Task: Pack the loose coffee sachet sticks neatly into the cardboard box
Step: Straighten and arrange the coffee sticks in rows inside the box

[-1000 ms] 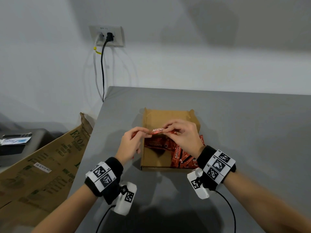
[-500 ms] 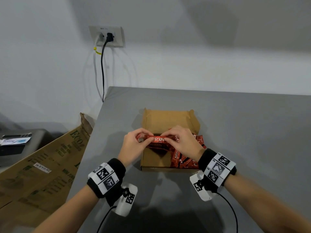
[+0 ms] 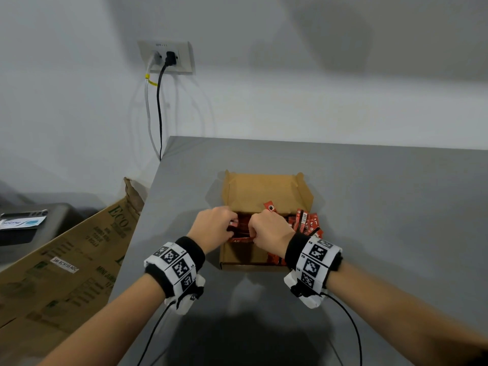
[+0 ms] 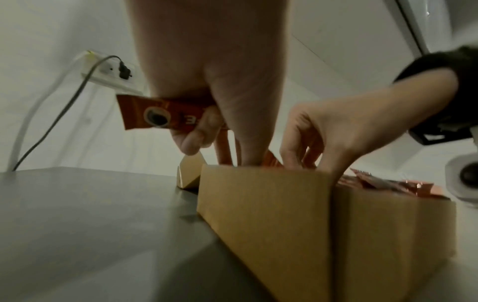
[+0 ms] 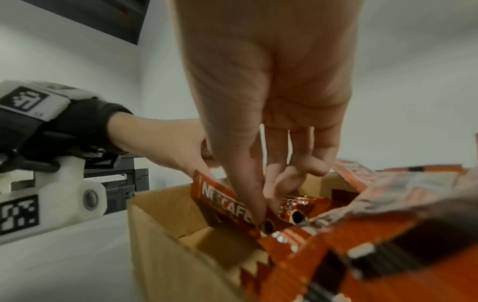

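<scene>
An open cardboard box point(image 3: 266, 190) sits on the grey table point(image 3: 383, 207). Red coffee sachets point(image 3: 303, 223) lie jumbled in its right half, some poking over the rim. My left hand point(image 3: 231, 224) curls its fingers round a red sachet point(image 4: 157, 114), whose end sticks out past the box's left wall. My right hand point(image 3: 252, 231) reaches down inside the box. In the right wrist view its thumb and fingers point(image 5: 258, 204) pinch a NESCAFE sachet point(image 5: 222, 200) that stands slanted in the box's left part. I cannot tell if both hands hold the same sachet.
A large flat brown carton point(image 3: 66, 262) leans against the table's left edge. A wall socket point(image 3: 169, 58) with two cables hangs above the table's far left corner. Dark equipment point(image 3: 29, 223) stands at the far left. Bare grey tabletop lies right of the box.
Both hands have come down from above the box into it, bringing the sachet they held level between them. The hands are now closer together and lower.
</scene>
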Demonstrator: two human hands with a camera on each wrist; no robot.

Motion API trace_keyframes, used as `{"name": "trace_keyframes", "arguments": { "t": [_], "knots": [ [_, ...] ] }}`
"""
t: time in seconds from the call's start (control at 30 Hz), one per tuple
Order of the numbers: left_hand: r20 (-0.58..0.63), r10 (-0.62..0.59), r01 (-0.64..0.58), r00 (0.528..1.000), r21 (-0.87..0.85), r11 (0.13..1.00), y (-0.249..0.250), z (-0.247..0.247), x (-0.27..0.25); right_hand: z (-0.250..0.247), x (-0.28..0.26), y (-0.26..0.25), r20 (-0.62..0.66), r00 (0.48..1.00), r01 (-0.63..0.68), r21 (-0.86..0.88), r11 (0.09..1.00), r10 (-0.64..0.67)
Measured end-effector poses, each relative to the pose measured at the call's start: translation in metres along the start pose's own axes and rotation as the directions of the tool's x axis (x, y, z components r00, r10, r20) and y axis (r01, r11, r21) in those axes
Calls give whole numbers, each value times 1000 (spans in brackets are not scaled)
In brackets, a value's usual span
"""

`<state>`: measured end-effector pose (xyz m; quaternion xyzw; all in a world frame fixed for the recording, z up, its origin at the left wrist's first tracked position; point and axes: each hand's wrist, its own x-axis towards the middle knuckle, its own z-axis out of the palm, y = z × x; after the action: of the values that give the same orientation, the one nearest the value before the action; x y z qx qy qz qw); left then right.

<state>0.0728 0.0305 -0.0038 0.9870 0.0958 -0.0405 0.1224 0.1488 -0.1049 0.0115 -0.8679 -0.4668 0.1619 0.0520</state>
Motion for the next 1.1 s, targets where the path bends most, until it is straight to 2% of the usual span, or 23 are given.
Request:
{"name": "trace_keyframes", "arguments": {
  "t": [0.07,0.17,0.43,0.63,0.73,0.87,1.1],
  "knots": [
    [45,-17,14,999,58,998,2,2,3,-2,1,-2,19,1000,-11,-59,998,12],
    [48,-19,17,999,43,999,1,4,5,-1,2,-3,32,999,-20,-101,995,23],
    [22,-11,12,1000,-30,999,-3,3,1,1,14,1,-6,999,-52,-9,999,52],
    [1,12,-12,1000,90,996,0,4,3,-5,11,3,10,996,-86,45,995,85],
    [-12,-3,4,1000,87,996,0,7,4,-9,5,8,33,993,-115,3,993,115],
    [-20,-12,14,1000,108,994,0,9,4,-8,1,14,-6,989,-151,-38,988,151],
    [-49,-11,17,999,118,993,1,14,3,-6,0,12,-33,989,-148,-151,977,144]
  ]
}}
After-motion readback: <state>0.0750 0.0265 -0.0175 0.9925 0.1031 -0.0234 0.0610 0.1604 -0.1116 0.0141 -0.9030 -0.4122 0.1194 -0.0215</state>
